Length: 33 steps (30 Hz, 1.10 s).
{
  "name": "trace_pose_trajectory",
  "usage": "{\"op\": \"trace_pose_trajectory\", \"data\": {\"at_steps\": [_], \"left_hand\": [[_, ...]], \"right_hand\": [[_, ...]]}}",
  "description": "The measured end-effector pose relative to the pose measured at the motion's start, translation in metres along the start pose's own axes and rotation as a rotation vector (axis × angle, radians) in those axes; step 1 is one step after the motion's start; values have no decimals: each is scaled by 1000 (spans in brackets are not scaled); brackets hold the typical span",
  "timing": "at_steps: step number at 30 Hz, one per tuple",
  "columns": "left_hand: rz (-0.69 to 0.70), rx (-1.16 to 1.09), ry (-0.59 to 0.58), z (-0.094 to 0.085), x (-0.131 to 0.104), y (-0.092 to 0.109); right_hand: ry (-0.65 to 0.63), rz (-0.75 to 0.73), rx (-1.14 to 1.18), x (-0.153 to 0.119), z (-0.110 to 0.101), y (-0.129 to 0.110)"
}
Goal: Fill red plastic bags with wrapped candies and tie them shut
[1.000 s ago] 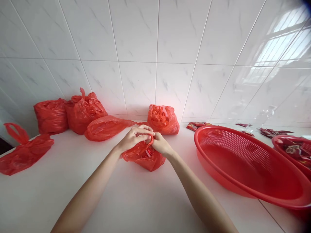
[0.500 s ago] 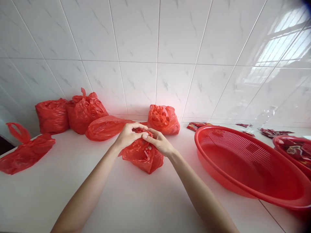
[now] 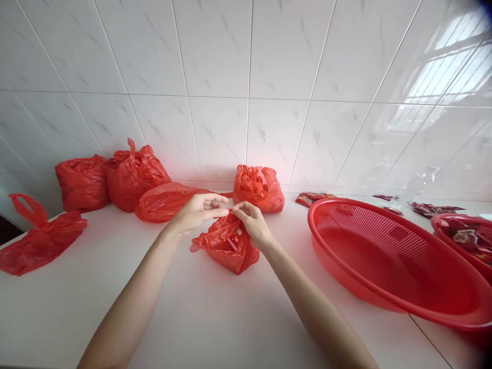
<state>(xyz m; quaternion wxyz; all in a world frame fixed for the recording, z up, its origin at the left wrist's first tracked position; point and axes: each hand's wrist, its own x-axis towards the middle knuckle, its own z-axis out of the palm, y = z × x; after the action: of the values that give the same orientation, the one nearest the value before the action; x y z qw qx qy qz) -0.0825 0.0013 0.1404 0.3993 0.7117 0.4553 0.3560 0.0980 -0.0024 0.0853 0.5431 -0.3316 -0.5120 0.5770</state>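
A small red plastic bag (image 3: 226,248) with something inside sits on the white counter in front of me. Its gathered top is pinched between the thumb and fingers of my right hand (image 3: 251,220). My left hand (image 3: 198,211) is just left of that top, thumb and fingers apart, with nothing visible between them. The left thumb tip comes close to the pinched plastic; I cannot tell whether it touches. A short loose end of the bag sticks out to the left. The bag's contents show only dimly through the plastic.
Behind stands a filled red bag (image 3: 259,188). Several more red bags (image 3: 136,177) line the left side. To the right are a large red colander (image 3: 357,256), small red packets (image 3: 311,199), a clear plastic bottle (image 3: 417,187) and a red basket of packets (image 3: 467,238). A tiled wall closes the back.
My left hand has come off the bag's top and shifted slightly left, its fingers parting. My right hand keeps its pinch. The loose end on the bag's left now shows.
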Motion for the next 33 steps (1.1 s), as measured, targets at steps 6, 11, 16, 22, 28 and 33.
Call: {"op": "trace_pose_trajectory", "data": {"at_steps": [6,11,16,22,28,33], "left_hand": [[190,416,47,22,-15,10],[275,503,39,31,-17,11],[312,462,34,31,-11,6],[285,223,109,26,3,-7],[229,71,53,20,10,-14],[255,120,-11,16,10,-16]], "right_hand": [[211,-11,-33,2,0,0],[203,15,-22,0,-7,-4],[171,45,-39,1,-14,-9],[-5,79,-157,0,-24,-13],[-218,65,-298,-3,-32,-23],[-251,117,-216,-1,-31,-23]]}}
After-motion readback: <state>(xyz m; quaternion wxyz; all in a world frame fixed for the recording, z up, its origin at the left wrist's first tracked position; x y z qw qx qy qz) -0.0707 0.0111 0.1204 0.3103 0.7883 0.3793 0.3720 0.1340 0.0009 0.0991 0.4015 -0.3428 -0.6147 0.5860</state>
